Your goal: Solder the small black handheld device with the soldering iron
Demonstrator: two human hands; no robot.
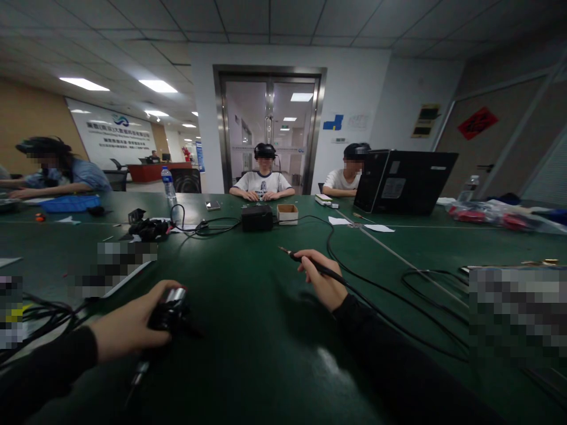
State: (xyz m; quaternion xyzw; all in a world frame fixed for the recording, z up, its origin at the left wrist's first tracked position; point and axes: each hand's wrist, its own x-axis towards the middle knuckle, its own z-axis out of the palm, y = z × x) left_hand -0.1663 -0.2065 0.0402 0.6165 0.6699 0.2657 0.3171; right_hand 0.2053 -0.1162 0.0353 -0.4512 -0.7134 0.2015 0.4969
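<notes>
In my right hand (321, 274) is a soldering iron (310, 260), held like a pen above the green table. Its bare tip points up and to the left, and its black cord runs back along my right sleeve. Fingers and thumb of my left hand (142, 319) curl round a dark object (170, 310) with a shiny metal top, low over the table at the left. The kind of that object is blurred. Below it a thin metal piece (139, 375) sticks out toward me. The iron and the dark object are well apart.
A black box (257, 218) with cables stands mid-table beside a small open cardboard box (287, 215). Black cables lie at left and right. A large black computer case (403, 182), a water bottle (168, 183) and a blue tray (69, 203) stand farther off. Several people sit around.
</notes>
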